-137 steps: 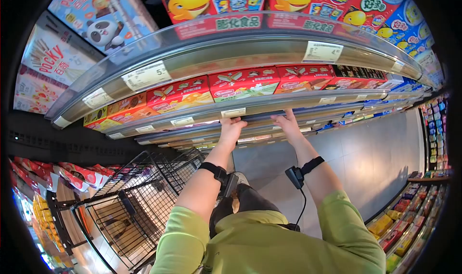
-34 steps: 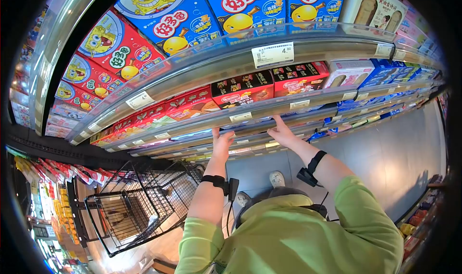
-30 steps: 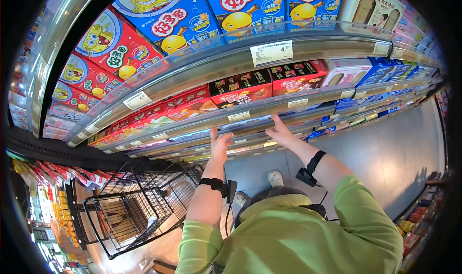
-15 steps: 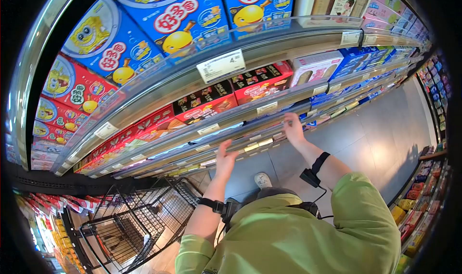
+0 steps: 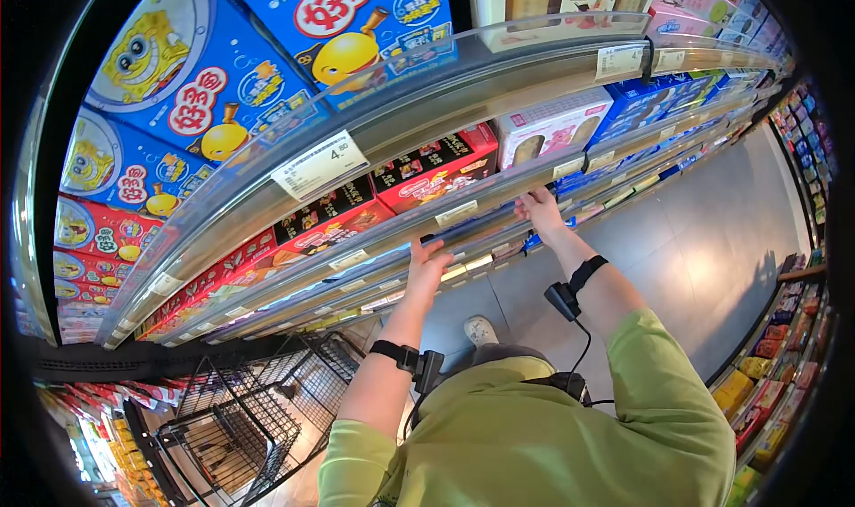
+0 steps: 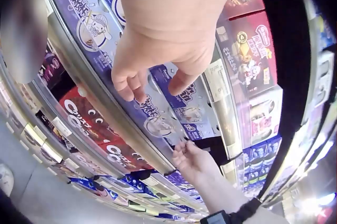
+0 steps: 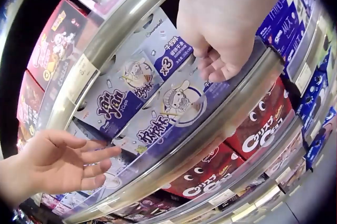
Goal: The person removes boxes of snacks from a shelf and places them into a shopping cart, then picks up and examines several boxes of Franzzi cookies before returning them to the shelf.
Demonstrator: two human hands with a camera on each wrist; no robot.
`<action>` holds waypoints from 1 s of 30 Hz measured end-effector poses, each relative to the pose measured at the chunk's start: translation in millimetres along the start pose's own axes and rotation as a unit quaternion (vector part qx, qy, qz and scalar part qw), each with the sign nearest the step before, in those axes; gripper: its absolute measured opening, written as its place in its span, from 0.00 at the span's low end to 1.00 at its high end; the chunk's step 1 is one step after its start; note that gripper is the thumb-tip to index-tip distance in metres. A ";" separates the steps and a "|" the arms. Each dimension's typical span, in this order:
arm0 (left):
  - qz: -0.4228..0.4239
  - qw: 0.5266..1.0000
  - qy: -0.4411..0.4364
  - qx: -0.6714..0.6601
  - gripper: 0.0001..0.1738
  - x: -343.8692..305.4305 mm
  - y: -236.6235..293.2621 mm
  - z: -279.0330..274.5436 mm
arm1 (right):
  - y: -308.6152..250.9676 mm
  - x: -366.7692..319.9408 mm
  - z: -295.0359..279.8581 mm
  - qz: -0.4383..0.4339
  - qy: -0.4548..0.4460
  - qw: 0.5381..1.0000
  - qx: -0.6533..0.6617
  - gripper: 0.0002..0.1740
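Lavender Yan Yan snack boxes (image 7: 152,113) with a cartoon animal fill a shelf behind a clear front lip. My left hand (image 5: 429,266) is held over the shelf's front, fingers spread and slightly bent. In the left wrist view the same hand (image 6: 163,50) hovers in front of the lavender boxes (image 6: 152,113), nothing between thumb and fingers. My right hand (image 5: 541,211) is farther right along the shelf. The right wrist view has this hand (image 7: 221,50) with fingers loosely curled near the right end of a lavender box, no object showing in it.
Red-and-black biscuit boxes (image 5: 436,173) stand on the shelf above, below blue fish-cracker boxes (image 5: 240,70). Red Crisp Choco boxes (image 7: 210,171) sit one shelf lower. A black wire shopping cart (image 5: 240,418) stands at my left, grey floor (image 5: 677,231) at right.
The view has shifted right along the shelves. Both hands have come off the shelf edge they were touching a second ago; the right fingers have curled a little more.
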State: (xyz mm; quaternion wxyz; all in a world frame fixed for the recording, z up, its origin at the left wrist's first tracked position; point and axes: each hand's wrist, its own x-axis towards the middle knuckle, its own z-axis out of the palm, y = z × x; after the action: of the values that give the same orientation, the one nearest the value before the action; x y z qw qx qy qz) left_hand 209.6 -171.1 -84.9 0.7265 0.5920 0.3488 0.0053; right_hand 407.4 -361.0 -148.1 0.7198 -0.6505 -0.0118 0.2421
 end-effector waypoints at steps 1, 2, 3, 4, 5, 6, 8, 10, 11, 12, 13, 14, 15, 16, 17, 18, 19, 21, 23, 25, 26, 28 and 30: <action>0.001 1.000 0.001 -0.001 0.50 0.5 0.8 1.7 | -1.4 2.6 -4.5 0.001 0.000 1.000 0.000 0.08; 0.003 1.000 0.002 -0.003 0.50 1.3 1.8 3.7 | -3.5 5.0 -10.3 -0.005 -0.003 1.000 -0.013 0.08; 0.002 1.000 0.002 -0.002 0.50 0.1 6.4 7.4 | -4.7 6.4 -15.2 -0.011 -0.006 1.000 -0.027 0.08; -0.001 1.000 0.006 0.018 0.49 -1.3 12.1 11.6 | -4.9 7.2 -19.0 -0.011 -0.005 1.000 -0.027 0.08; -0.004 0.999 0.009 0.039 0.48 -2.1 15.7 15.4 | -5.5 7.7 -22.8 -0.014 -0.014 0.999 -0.039 0.09; -0.004 0.999 0.007 0.039 0.48 2.8 10.9 16.9 | -8.0 7.2 -25.2 -0.018 -0.022 0.998 -0.051 0.10; 0.053 0.996 0.017 0.068 0.47 14.8 0.5 19.4 | -9.3 4.2 -24.8 -0.106 0.021 0.981 -0.162 0.11; 0.050 0.995 0.026 0.083 0.47 13.2 2.6 25.4 | -11.8 1.3 -20.6 -0.191 0.064 0.942 -0.270 0.13; 0.047 0.993 0.035 0.098 0.47 12.1 3.4 28.0 | -12.9 -0.1 -18.4 -0.212 0.053 0.947 -0.234 0.13; 0.046 0.993 0.033 0.100 0.47 13.3 0.6 29.2 | -14.1 -2.1 -17.0 -0.232 0.043 0.952 -0.198 0.14; 0.056 0.994 0.032 0.088 0.48 14.2 -2.2 30.4 | -16.2 -3.8 -17.0 -0.230 0.045 0.952 -0.197 0.14; 0.065 0.995 0.031 0.075 0.48 15.3 -4.9 31.2 | -18.9 -4.8 -17.2 -0.210 0.037 0.954 -0.212 0.13; 0.064 0.995 0.030 0.076 0.48 12.9 -2.5 33.1 | -19.5 -4.4 -18.3 -0.189 0.030 0.955 -0.226 0.12; 0.061 0.995 0.033 0.074 0.48 10.1 -0.2 34.5 | -19.9 -4.1 -18.8 -0.188 0.030 0.955 -0.226 0.12; 0.057 0.995 0.037 0.071 0.48 7.4 2.2 35.4 | -20.3 -3.8 -18.7 -0.189 0.032 0.955 -0.228 0.12; 0.056 0.995 0.038 0.071 0.48 6.6 2.4 35.3 | -18.0 -1.8 -19.4 -0.189 0.034 0.954 -0.230 0.12; 0.058 0.996 0.030 0.065 0.48 5.8 2.7 34.9 | -16.3 0.3 -20.5 -0.188 0.032 0.954 -0.230 0.12; 0.059 0.996 0.023 0.057 0.48 5.6 4.1 33.4 | -13.6 5.0 -24.1 -0.191 -0.001 0.956 -0.222 0.15; 0.039 0.998 0.015 0.038 0.48 7.0 6.1 30.6 | -9.8 9.3 -27.2 -0.187 -0.011 0.961 -0.202 0.15; 0.037 0.999 0.018 0.028 0.48 1.7 8.4 29.7 | -10.3 5.5 -24.5 -0.183 -0.022 0.966 -0.183 0.15; 0.038 0.999 0.018 0.018 0.48 -0.9 9.4 28.9 | -10.6 3.2 -23.4 -0.184 0.008 0.964 -0.189 0.15; 0.055 0.998 0.016 0.018 0.45 -3.4 -1.7 23.7 | -6.6 -0.3 -22.7 -0.184 0.034 0.962 -0.197 0.15; 0.068 0.997 0.016 0.016 0.43 -13.2 -14.9 16.5 | 1.8 -7.1 -29.3 -0.216 0.078 0.955 -0.187 0.17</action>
State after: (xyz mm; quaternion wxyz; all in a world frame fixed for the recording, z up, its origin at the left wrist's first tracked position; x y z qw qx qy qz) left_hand 202.1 -195.2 -90.3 0.7091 0.6258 0.3196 0.0581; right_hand 410.2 -390.8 -152.2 0.6190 -0.7723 -0.1409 0.0233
